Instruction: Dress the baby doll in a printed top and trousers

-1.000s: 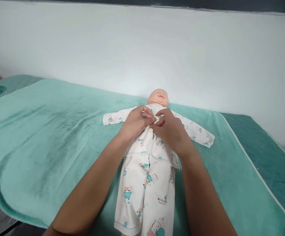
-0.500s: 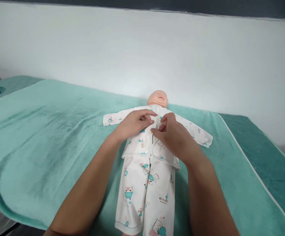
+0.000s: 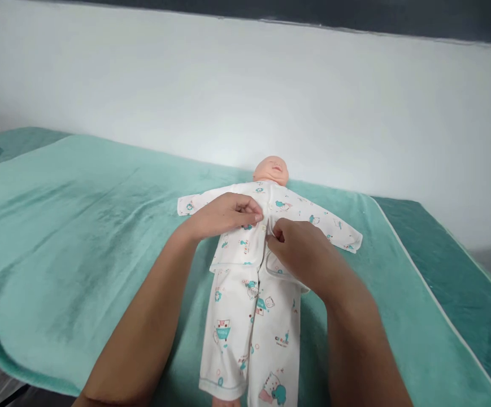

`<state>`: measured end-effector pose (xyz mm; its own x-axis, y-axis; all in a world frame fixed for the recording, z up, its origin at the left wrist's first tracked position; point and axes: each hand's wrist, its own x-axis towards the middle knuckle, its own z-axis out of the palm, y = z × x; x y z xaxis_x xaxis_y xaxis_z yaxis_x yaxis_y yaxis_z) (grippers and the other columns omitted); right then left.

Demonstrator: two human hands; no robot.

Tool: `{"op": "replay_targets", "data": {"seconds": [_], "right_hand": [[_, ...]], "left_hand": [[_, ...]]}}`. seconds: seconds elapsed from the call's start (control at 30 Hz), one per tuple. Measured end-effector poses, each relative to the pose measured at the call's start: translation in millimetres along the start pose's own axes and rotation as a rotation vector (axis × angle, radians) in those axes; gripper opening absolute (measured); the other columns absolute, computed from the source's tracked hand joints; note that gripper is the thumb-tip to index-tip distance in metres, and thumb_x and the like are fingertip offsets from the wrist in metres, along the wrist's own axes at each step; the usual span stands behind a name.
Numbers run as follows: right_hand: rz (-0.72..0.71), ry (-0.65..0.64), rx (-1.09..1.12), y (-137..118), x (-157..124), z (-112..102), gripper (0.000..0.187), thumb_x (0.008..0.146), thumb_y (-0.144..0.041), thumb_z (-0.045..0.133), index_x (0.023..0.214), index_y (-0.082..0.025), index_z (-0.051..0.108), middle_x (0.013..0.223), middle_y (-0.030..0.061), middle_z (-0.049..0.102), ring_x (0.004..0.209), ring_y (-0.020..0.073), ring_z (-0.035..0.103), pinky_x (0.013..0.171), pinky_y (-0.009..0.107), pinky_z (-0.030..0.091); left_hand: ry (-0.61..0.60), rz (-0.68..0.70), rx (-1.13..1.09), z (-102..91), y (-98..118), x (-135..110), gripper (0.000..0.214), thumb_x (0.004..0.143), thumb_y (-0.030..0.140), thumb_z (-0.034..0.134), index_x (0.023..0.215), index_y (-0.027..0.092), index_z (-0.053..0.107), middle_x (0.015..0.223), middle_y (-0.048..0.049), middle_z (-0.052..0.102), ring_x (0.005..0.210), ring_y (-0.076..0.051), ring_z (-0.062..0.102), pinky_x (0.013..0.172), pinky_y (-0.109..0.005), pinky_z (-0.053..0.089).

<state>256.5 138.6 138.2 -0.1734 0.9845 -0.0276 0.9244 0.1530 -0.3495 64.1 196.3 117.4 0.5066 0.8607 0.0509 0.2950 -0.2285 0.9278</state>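
A baby doll (image 3: 271, 168) lies face up on a teal towel (image 3: 79, 226), its head toward the wall. It wears a white printed shirt (image 3: 245, 246) with sleeves spread out and matching white trousers (image 3: 253, 333). My left hand (image 3: 224, 213) pinches the left edge of the shirt front at the chest. My right hand (image 3: 300, 249) pinches the right edge of the shirt front, a little lower, at the middle of the shirt. The fingertips of both hands nearly meet at the shirt's opening.
The towel covers a table pushed against a white wall (image 3: 245, 96). A darker green cover (image 3: 461, 271) shows along the right side. The towel's front edge (image 3: 12, 367) hangs over at lower left.
Both hands have slid down the shirt front from the neck to the chest and middle. The upper part of the shirt now lies closed under the doll's chin.
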Motion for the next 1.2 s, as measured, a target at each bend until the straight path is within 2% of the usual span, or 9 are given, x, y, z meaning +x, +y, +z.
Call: {"op": "replay_targets", "data": {"seconds": [0.1, 0.27, 0.37, 0.47, 0.53, 0.73, 1.0, 1.2], "right_hand": [[-0.01, -0.027, 0.131, 5, -1, -3, 0.03, 0.089, -0.026, 0.052, 0.061, -0.023, 0.04, 0.058, -0.0008, 0.053, 0.052, 0.0129, 0.037, 0.052, 0.032, 0.023], [-0.007, -0.072, 0.549, 21, 1, 2, 0.035, 0.093, -0.043, 0.055, 0.066, -0.022, 0.048, 0.061, -0.0023, 0.058, 0.054, 0.012, 0.046, 0.053, 0.028, 0.033], [0.0, -0.051, 0.792, 28, 0, 12, 0.038, 0.092, -0.049, 0.059, 0.067, -0.022, 0.051, 0.056, -0.0037, 0.055, 0.051, 0.0108, 0.046, 0.053, 0.027, 0.035], [-0.001, -0.002, 0.943, 29, -1, 21, 0.036, 0.092, -0.049, 0.061, 0.069, -0.022, 0.055, 0.053, -0.0046, 0.054, 0.048, 0.0101, 0.046, 0.051, 0.025, 0.035], [-0.015, 0.015, 0.994, 27, -1, 25, 0.035, 0.091, -0.049, 0.063, 0.07, -0.022, 0.057, 0.052, -0.0049, 0.053, 0.048, 0.0097, 0.046, 0.049, 0.024, 0.034], [-0.042, -0.005, 1.075, 26, 2, 29, 0.035, 0.093, -0.046, 0.063, 0.07, -0.021, 0.059, 0.056, -0.0037, 0.057, 0.047, 0.008, 0.047, 0.047, 0.023, 0.033], [-0.086, 0.056, 1.11, 25, 3, 35, 0.032, 0.092, -0.042, 0.064, 0.07, -0.02, 0.061, 0.058, -0.0038, 0.057, 0.045, 0.0061, 0.046, 0.043, 0.021, 0.032], [-0.116, 0.077, 1.059, 24, 3, 37, 0.035, 0.093, -0.044, 0.063, 0.068, -0.02, 0.059, 0.057, -0.0033, 0.057, 0.046, 0.0063, 0.046, 0.043, 0.021, 0.034]], "left_hand": [[-0.084, 0.028, 0.045, -3.6, -1, -2, 0.019, 0.08, 0.04, 0.07, 0.088, 0.024, 0.076, 0.084, -0.0042, 0.072, 0.075, -0.018, 0.063, 0.064, -0.029, 0.047], [-0.082, 0.05, 0.093, 1.2, 1, -1, 0.014, 0.076, 0.037, 0.073, 0.081, 0.023, 0.074, 0.073, -0.0023, 0.067, 0.066, -0.017, 0.059, 0.053, -0.026, 0.041], [-0.096, 0.039, 0.127, 4.0, 4, -2, 0.012, 0.079, 0.035, 0.07, 0.078, 0.023, 0.072, 0.074, -0.0024, 0.067, 0.065, -0.016, 0.057, 0.052, -0.026, 0.038], [-0.103, 0.034, 0.119, 3.8, 6, -3, 0.013, 0.081, 0.033, 0.068, 0.075, 0.022, 0.068, 0.07, -0.0005, 0.063, 0.062, -0.014, 0.053, 0.053, -0.026, 0.035], [-0.104, 0.044, 0.069, 2.8, 7, -4, 0.014, 0.083, 0.033, 0.067, 0.075, 0.022, 0.067, 0.069, 0.0003, 0.061, 0.063, -0.014, 0.052, 0.055, -0.026, 0.036], [-0.13, 0.058, -0.148, 3.3, 6, -3, 0.014, 0.083, 0.034, 0.072, 0.08, 0.02, 0.07, 0.077, -0.0031, 0.069, 0.075, -0.016, 0.064, 0.072, -0.031, 0.051], [-0.161, -0.04, -0.258, 5.6, 5, -2, 0.019, 0.082, 0.034, 0.076, 0.084, 0.016, 0.07, 0.076, -0.0049, 0.073, 0.073, -0.016, 0.068, 0.071, -0.031, 0.058], [-0.173, -0.023, -0.288, 5.1, 2, -1, 0.016, 0.084, 0.029, 0.074, 0.083, 0.015, 0.067, 0.074, -0.0032, 0.072, 0.068, -0.013, 0.067, 0.068, -0.027, 0.057]]}}
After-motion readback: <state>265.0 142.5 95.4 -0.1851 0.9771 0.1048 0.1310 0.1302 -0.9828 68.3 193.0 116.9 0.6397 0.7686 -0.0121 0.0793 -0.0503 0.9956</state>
